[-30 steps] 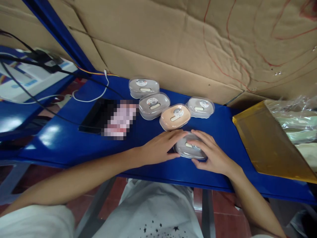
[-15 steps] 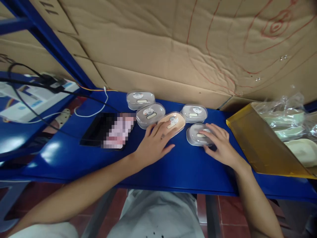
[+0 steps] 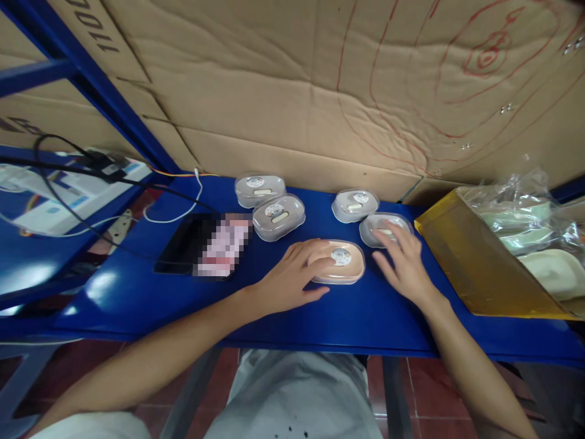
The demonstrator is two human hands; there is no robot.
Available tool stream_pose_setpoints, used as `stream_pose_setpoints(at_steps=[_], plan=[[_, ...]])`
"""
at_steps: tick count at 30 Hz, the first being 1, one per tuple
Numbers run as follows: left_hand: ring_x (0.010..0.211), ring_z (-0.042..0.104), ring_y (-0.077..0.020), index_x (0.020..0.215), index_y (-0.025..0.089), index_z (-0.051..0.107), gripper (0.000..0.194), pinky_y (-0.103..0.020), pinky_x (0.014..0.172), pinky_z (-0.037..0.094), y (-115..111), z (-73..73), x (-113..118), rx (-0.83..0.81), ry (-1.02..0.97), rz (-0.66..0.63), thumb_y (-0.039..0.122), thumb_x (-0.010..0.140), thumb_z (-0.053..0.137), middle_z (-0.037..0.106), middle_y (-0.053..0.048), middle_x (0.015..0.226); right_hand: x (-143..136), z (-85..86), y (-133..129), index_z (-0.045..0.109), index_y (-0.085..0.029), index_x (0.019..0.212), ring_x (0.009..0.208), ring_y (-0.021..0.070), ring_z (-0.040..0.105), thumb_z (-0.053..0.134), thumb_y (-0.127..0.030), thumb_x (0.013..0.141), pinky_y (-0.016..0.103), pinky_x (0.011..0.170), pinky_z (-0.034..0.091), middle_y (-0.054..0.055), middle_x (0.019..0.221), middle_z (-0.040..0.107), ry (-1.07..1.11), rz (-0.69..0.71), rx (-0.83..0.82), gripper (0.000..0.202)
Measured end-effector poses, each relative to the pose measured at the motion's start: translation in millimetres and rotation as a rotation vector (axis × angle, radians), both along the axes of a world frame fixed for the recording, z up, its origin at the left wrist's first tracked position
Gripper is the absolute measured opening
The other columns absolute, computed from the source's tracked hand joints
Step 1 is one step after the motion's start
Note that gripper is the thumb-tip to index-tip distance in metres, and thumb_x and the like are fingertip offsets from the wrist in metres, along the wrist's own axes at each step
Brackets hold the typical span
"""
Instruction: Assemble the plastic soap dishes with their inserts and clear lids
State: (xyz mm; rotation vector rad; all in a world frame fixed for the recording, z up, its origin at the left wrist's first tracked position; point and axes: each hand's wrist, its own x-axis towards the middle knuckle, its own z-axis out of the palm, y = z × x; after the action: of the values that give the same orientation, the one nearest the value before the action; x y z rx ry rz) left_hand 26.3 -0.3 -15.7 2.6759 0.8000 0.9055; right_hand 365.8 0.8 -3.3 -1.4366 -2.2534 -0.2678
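Note:
A peach oval plastic box (image 3: 350, 266) with a clear lid and a round sticker lies on the blue table. My left hand (image 3: 295, 274) rests over its left end, fingers stretched across the lid and the thumb held apart. To the right, my right hand (image 3: 404, 259) has spread fingers touching the lid of a grey oval box (image 3: 371, 228). Another grey box (image 3: 354, 206) stands just behind that one. At the back left, two more grey boxes, one behind (image 3: 260, 191) and one in front (image 3: 278, 217), sit side by side.
A phone (image 3: 183, 244) with a blurred screen lies at the left, a white cable (image 3: 158, 218) behind it. On the right stands an open yellow-edged carton (image 3: 461, 262) holding wrapped green boxes (image 3: 516, 225) and a cream one (image 3: 555, 272). Cardboard (image 3: 256, 91) walls the back.
The peach box has come toward me and to the right with my left hand on it. Under my right hand, the grey box has shifted back and to the right.

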Motion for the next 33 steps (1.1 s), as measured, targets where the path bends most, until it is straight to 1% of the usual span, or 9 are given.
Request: stream_pose_setpoints(at_steps=[3, 5, 11, 14, 18, 23, 26, 29, 33], plan=[[0.161, 0.041, -0.0399, 0.159, 0.024, 0.047, 0.077, -0.059, 0.126, 0.043, 1, -4.0, 0, -0.122, 0.013, 0.037, 0.034, 0.093, 0.086, 0.041, -0.022, 0.171, -19, 3.6, -9, 0.035, -0.035, 0.173, 0.161, 0.0404, 0.042, 0.066, -0.044, 0.107, 0.067, 0.125, 0.042, 0.014, 0.174, 0.044, 0.035, 0.334, -0.191, 0.073], [0.162, 0.039, -0.0397, 0.166, 0.025, 0.037, 0.093, -0.059, 0.128, 0.041, 4, -3.9, -2, -0.219, 0.018, 0.033, 0.036, 0.091, 0.089, 0.039, -0.022, 0.173, -32, 7.9, -11, 0.037, -0.036, 0.172, 0.164, 0.0391, 0.038, 0.069, -0.048, 0.105, 0.066, 0.126, 0.044, 0.012, 0.175, 0.044, 0.027, 0.466, -0.305, 0.075], [0.162, 0.040, -0.0396, 0.170, 0.030, 0.027, 0.100, -0.062, 0.129, 0.038, 13, -0.2, -10, -0.340, -0.007, 0.005, 0.051, 0.092, 0.087, 0.040, -0.021, 0.173, -43, 28.0, 3, 0.048, -0.038, 0.165, 0.151, 0.0316, 0.057, 0.067, -0.039, 0.107, 0.058, 0.122, 0.053, 0.009, 0.164, 0.058, 0.145, 0.562, -0.430, 0.061], [0.163, 0.037, -0.0417, 0.171, 0.029, 0.023, 0.105, -0.063, 0.128, 0.037, 13, -1.7, -11, -0.270, -0.038, 0.050, 0.058, 0.092, 0.085, 0.033, -0.024, 0.175, -43, 22.7, 7, 0.047, -0.036, 0.165, 0.147, 0.0305, 0.061, 0.063, -0.038, 0.110, 0.058, 0.119, 0.055, 0.010, 0.159, 0.063, 0.255, 0.491, -0.405, 0.057], [0.163, 0.033, -0.0462, 0.168, 0.026, 0.032, 0.097, -0.066, 0.127, 0.034, 9, -2.0, -9, -0.039, -0.030, 0.095, 0.061, 0.093, 0.082, 0.027, -0.026, 0.177, -52, 1.0, 6, 0.057, -0.031, 0.156, 0.144, 0.0324, 0.063, 0.062, -0.042, 0.110, 0.060, 0.119, 0.053, 0.013, 0.154, 0.067, 0.255, 0.324, -0.303, 0.047], [0.143, 0.055, -0.0414, 0.143, 0.024, 0.065, 0.065, -0.061, 0.120, 0.039, 3, 1.5, -6, 0.062, 0.121, 0.030, 0.057, 0.092, 0.084, 0.057, -0.020, 0.156, -60, -5.1, 4, 0.068, -0.025, 0.138, 0.132, 0.0340, 0.067, 0.053, -0.036, 0.112, 0.057, 0.110, 0.053, 0.015, 0.139, 0.073, 0.247, 0.143, -0.096, 0.032], [0.134, 0.061, -0.0354, 0.142, 0.025, 0.068, 0.053, -0.053, 0.113, 0.046, 4, 1.4, -5, 0.014, 0.222, -0.010, 0.045, 0.095, 0.084, 0.068, -0.015, 0.141, -58, 2.5, 0, 0.074, -0.026, 0.121, 0.115, 0.0286, 0.072, 0.053, -0.036, 0.113, 0.051, 0.104, 0.051, 0.010, 0.119, 0.079, 0.195, 0.309, -0.186, 0.024], [0.127, 0.065, -0.0285, 0.137, 0.025, 0.071, 0.036, -0.043, 0.104, 0.051, 6, 2.9, -6, -0.056, 0.190, -0.034, 0.039, 0.104, 0.075, 0.073, -0.009, 0.133, -58, 8.6, -6, 0.069, -0.028, 0.135, 0.126, 0.0291, 0.070, 0.065, -0.051, 0.108, 0.052, 0.112, 0.045, 0.008, 0.135, 0.078, 0.133, 0.517, -0.325, 0.035], [0.117, 0.070, -0.0248, 0.123, 0.021, 0.073, 0.028, -0.040, 0.100, 0.052, 5, 9.6, -7, -0.055, 0.085, -0.019, 0.043, 0.114, 0.057, 0.077, -0.008, 0.124, -63, 12.0, -11, 0.064, -0.029, 0.143, 0.132, 0.0288, 0.069, 0.065, -0.049, 0.109, 0.053, 0.116, 0.042, 0.008, 0.141, 0.076, 0.139, 0.555, -0.366, 0.040]])
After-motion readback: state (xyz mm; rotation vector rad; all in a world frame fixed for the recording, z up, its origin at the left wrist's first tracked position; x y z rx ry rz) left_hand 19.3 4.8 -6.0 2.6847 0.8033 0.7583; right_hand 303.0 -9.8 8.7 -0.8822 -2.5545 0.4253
